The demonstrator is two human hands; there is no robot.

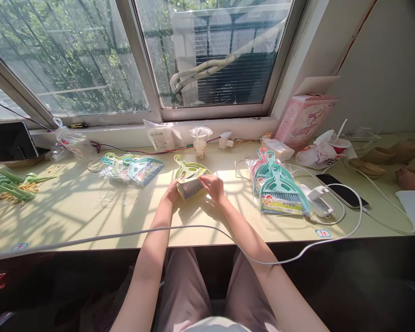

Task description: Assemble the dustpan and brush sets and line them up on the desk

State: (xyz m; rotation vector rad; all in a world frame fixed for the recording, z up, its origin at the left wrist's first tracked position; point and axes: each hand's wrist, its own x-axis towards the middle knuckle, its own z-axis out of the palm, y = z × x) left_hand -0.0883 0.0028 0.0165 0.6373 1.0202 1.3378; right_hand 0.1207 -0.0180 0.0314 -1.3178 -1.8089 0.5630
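Note:
A yellow-green dustpan and brush set (190, 171) is held a little above the table in front of me, handle pointing away and grey bristles toward me. My left hand (173, 190) grips its left edge. The fingers of my right hand (213, 186) are closed on its right side, by a label. To the right lies a pile of bagged teal and pink sets (280, 186). On the left, more sets in green and blue (133, 167) lie in clear plastic wrapping.
A plastic cup (200, 142) stands behind my hands. A phone (342, 190), a white charger (320, 201) and loose cables lie at right. A pale cable crosses over my forearms. Other people's hands show at both edges; a pink box (304, 121) stands back right.

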